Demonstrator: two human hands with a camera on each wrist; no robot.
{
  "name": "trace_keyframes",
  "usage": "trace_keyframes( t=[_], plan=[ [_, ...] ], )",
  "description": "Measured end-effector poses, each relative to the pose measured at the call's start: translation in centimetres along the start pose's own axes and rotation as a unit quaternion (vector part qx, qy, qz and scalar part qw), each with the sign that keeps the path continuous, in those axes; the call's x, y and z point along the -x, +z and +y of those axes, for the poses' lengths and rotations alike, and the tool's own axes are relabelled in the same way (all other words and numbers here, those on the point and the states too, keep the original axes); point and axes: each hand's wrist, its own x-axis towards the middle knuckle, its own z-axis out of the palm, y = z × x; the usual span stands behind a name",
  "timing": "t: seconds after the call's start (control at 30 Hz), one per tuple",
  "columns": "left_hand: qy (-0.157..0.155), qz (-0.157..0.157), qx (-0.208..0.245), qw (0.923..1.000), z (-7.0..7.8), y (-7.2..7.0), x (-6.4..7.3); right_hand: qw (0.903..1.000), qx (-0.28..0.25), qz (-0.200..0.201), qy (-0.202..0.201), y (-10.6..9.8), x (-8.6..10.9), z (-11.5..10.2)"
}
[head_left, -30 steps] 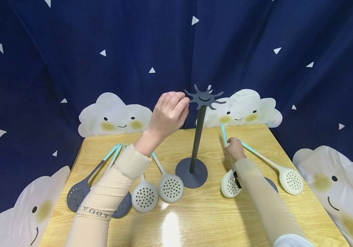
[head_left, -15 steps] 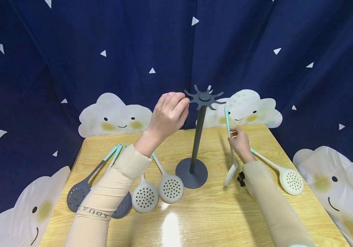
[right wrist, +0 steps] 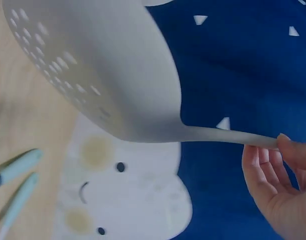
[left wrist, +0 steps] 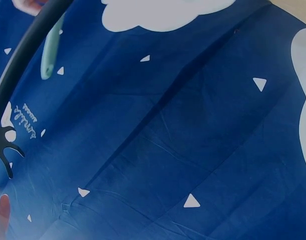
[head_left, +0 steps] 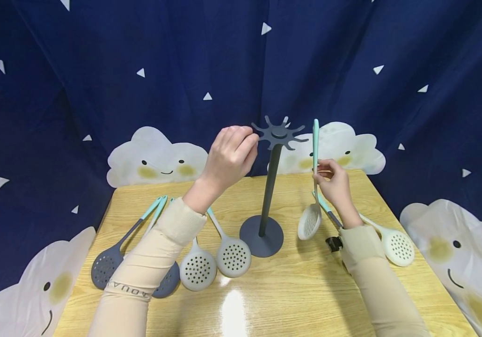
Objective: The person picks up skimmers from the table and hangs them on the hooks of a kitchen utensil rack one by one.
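In the head view, my right hand pinches the handle of a white slotted skimmer with a mint handle end. The skimmer hangs upright over the table, head down, right of the dark utensil stand. The right wrist view shows thumb and fingers on the thin neck of the skimmer. My left hand is at the stand's hooked top, with curled fingers pinching a left hook; the fingertips are partly hidden. In the left wrist view, fingertips of the left hand show beside the hooks.
Left of the stand lie white skimmers and grey skimmers, some covered by the left sleeve. Under the right forearm lies a dark-necked utensil, with another white skimmer farther right. A blue cloud-patterned curtain backs the wooden table.
My right hand has raised the white skimmer off the table; it has swung from lying flat to hanging upright and shows its mint end higher. The left hand has stayed at the stand.
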Motion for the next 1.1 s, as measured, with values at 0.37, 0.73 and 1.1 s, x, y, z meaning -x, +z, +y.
trace_keyframes(
  t=[0.37,0.73,1.1],
  plan=[
    [-0.001,0.001,0.0,1.0,0.0,-0.1,0.0,0.9988,-0.031,-0.023,-0.031,-0.7,0.6,-3.7],
    [-0.002,-0.002,-0.001,1.0,0.1,-0.1,0.0,0.9972,-0.034,-0.019,-0.064,-0.8,1.2,-4.4],
    [-0.001,0.002,-0.002,1.0,0.2,-0.1,-0.1,0.995,-0.044,-0.007,-0.089,-0.4,1.3,-4.3]
  ],
)
